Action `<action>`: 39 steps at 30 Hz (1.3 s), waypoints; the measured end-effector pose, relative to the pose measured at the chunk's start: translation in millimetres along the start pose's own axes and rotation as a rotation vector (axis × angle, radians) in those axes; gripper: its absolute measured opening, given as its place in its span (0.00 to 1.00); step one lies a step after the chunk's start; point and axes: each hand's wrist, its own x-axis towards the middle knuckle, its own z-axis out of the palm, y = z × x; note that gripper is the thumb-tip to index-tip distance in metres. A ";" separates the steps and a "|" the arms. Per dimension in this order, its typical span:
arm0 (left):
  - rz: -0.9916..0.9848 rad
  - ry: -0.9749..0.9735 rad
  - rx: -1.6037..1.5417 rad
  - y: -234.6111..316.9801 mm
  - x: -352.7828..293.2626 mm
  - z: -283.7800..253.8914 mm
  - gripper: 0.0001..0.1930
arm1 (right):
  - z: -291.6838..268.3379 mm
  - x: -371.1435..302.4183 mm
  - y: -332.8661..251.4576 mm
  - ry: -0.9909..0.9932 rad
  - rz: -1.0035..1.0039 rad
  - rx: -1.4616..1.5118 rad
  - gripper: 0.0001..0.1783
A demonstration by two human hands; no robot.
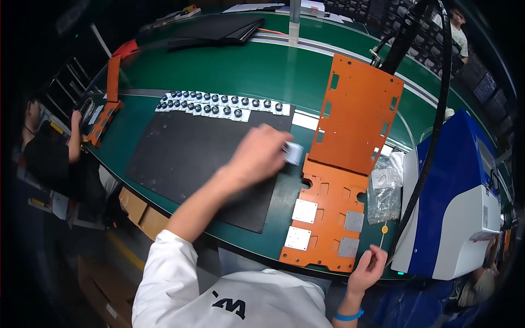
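Beneath the left hand [260, 154] lies a black mat [202, 158], matt and faintly scuffed, on a smooth green tabletop [285, 194] with a soft sheen. To that hand's right, an orange fixture [328, 205] looks matt and plastic, bearing smooth, metallic plates [304, 211]. Beyond the right hand [367, 270] is a crinkled, glossy clear plastic bag [382, 206]; farther right, a machine housing [445, 147] looks smooth and painted.
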 end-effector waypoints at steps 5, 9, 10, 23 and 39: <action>-0.214 -0.012 0.228 -96.0 5.1 -0.3 0.18 | 14.4 -23.4 12.2 0.132 0.039 0.223 0.07; -0.284 -0.055 0.245 -120.9 9.5 7.3 0.18 | 13.1 -22.1 9.7 0.153 0.023 0.238 0.06; -0.288 -0.056 0.253 -124.7 9.2 8.1 0.19 | 12.3 -21.7 9.7 0.145 -0.001 0.200 0.06; -0.150 0.197 0.238 -72.3 -4.4 2.4 0.18 | 7.8 -5.6 -3.2 0.077 0.093 0.163 0.05; -0.453 -0.185 -0.581 64.3 -59.2 11.8 0.15 | 10.2 80.0 -52.5 -0.325 0.257 -0.048 0.10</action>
